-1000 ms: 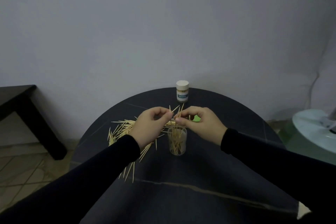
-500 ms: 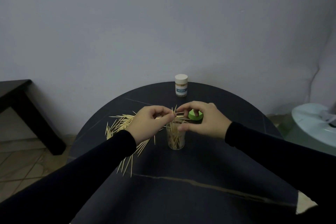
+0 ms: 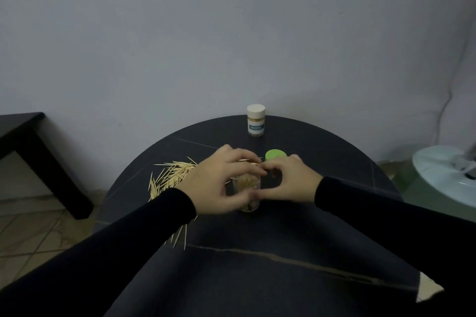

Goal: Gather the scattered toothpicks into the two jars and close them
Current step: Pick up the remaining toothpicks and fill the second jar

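Note:
A clear open jar [image 3: 247, 189] with toothpicks standing inside sits mid-table. My left hand [image 3: 216, 183] wraps it from the left, thumb across its front and fingers curled over the back of its rim. From the right, my right hand [image 3: 289, 181] curls in, its thumb tip on the jar's side and its index fingertip meeting my left fingers by the rim. Just behind my right hand lies the green lid [image 3: 275, 156]. Loose toothpicks [image 3: 172, 176] lie in a heap to the left, partly under my left arm. At the far edge stands a closed white-capped toothpick jar [image 3: 255, 121].
The round dark table [image 3: 257, 278] has a pale seam across its near part. A dark low table [image 3: 38, 152] stands on the floor at left, and a pale round object [image 3: 443, 177] sits at right. A grey wall is close behind.
Both hands came down from pinching toothpicks above the jar and now close round its rim. The sticks that poked above the mouth no longer show. The view shifted slightly.

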A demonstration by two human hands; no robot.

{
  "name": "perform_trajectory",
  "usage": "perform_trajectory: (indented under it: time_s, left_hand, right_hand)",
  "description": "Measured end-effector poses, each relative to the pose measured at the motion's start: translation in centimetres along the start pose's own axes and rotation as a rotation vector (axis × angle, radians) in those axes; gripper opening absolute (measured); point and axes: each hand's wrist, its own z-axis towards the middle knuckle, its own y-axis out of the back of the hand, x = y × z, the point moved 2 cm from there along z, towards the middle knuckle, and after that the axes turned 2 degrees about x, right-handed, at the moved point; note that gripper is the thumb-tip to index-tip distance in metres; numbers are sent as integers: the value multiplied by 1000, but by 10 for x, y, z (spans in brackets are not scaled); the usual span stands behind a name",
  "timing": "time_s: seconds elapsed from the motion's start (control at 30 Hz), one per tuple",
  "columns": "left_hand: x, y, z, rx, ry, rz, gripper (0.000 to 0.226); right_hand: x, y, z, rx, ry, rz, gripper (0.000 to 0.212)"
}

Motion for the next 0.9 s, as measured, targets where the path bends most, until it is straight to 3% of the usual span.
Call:
perform_trajectory:
  time_s: [0.13, 0.3, 0.4, 0.57, 0.67, 0.73, 0.83, 0.9]
  left_hand:
    - [0, -13, 4, -46, -140, 158, 23]
    - [12, -12, 2, -104, -88, 94, 23]
    - [21, -7, -3, -79, -72, 159, 29]
    - [32, -7, -5, -126, 185, -8, 47]
    - [34, -8, -4, -171, 241, -30, 33]
    - [34, -6, -4, -174, 210, -13, 26]
    - [30, -9, -5, -64, 56, 34, 41]
    - [27, -10, -5, -25, 70, -60, 53]
  right_hand:
    - [-4, -1, 3, -1, 18, -5, 16]
    - [-6, -4, 3, -45, 6, 23, 40]
    - [-4, -2, 1, -56, -1, 1, 44]
    - [-4, -2, 2, -35, -23, -1, 51]
    - [-2, 0, 0, -27, -32, 2, 52]
    - [0, 1, -1, -29, -49, 2, 50]
    - [-1, -1, 2, -47, -25, -8, 47]
    - [-3, -3, 2, -63, -10, -8, 43]
